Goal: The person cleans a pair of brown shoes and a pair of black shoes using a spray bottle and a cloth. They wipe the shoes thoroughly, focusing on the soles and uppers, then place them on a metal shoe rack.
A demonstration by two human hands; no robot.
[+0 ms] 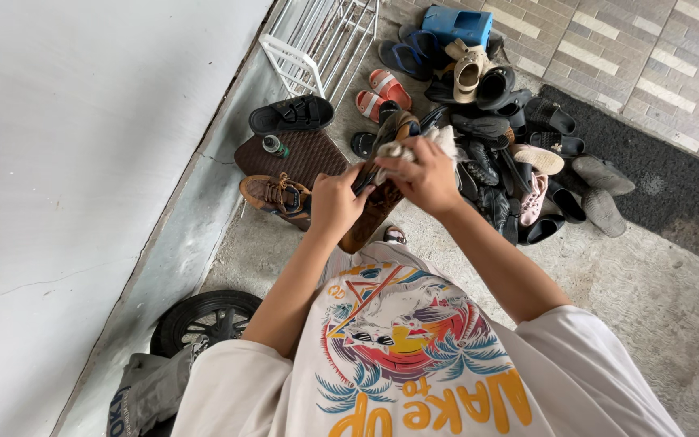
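My left hand (335, 202) grips a brown shoe (378, 209) held in front of my chest. My right hand (424, 176) presses a whitish cloth (404, 149) against the upper part of that shoe. A matching brown lace-up shoe (273, 193) lies on the concrete floor just left of my hands, beside a dark brown woven mat (301, 155). A small bottle (275, 146) lies on the mat.
A heap of dark sandals and slippers (499, 129) lies ahead with pink sandals (382, 91), grey shoes (604, 190) and a blue box (456, 24). A white wire rack (321, 40) stands by the wall. A dark doormat (665, 190) is right; a small wheel (204, 317) is lower left.
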